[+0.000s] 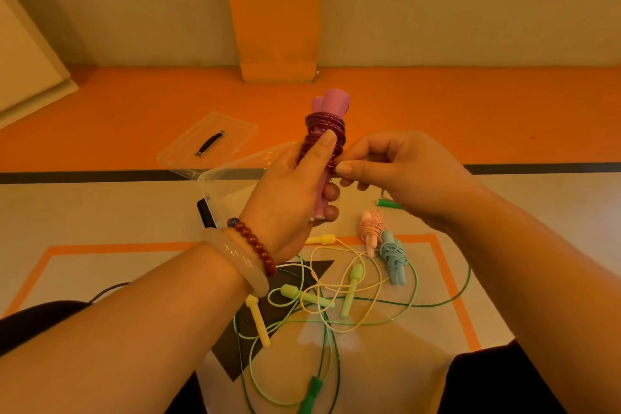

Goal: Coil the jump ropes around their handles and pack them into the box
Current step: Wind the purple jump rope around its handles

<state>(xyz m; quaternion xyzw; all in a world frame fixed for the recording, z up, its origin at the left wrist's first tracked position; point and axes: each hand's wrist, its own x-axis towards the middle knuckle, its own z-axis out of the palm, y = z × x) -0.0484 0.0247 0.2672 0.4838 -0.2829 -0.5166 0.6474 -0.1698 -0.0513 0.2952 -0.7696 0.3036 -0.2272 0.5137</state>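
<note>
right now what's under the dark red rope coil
The purple handles: their tops stick out above the coil, their lower ends show at the left hand. Their middles are covered by the coil and fingers.

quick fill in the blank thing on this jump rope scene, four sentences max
The left hand grips handles that are ____.
The right hand pinches the rope wound round the ____.
The pink bundle lies next to a second bundle, which is ____.
The lid behind the box has a carry handle coloured ____.
Missing: purple, handles, blue, black
</note>
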